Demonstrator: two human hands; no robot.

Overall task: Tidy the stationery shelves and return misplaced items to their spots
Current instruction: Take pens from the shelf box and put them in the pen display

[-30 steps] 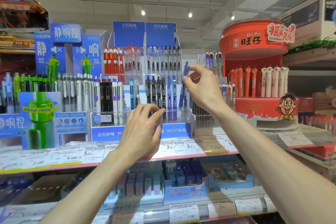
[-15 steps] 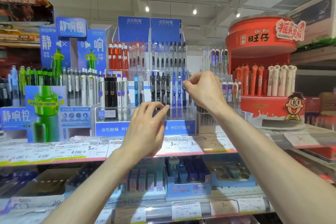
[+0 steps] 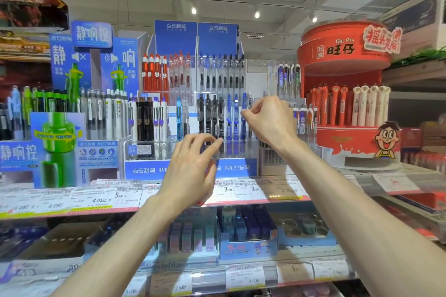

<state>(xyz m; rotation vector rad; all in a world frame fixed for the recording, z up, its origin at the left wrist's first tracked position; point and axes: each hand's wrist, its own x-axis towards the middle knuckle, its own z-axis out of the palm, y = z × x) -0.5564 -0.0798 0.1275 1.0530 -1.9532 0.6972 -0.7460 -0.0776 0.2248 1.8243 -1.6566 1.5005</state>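
Observation:
A blue pen [image 3: 244, 100] stands upright at the right end of the front row of a clear pen rack [image 3: 237, 153] with a blue base, beside other blue and black pens [image 3: 208, 113]. My right hand [image 3: 270, 122] pinches this pen at its middle with thumb and forefinger, the other fingers curled. My left hand [image 3: 193, 171] is lower, in front of the rack. Its fingers are nearly straight and the fingertips touch the rack's clear front wall.
A round red gel-pen stand [image 3: 345, 55] sits to the right, close to my right forearm. A blue and green pen display [image 3: 60, 132] fills the left. Price labels [image 3: 108, 198] line the shelf edge. Boxes of small items [image 3: 246, 231] sit on the shelf below.
My right hand has come down with the blue pen, which was raised and tilted and now stands in the rack's front row. My left hand has stayed at the rack's front.

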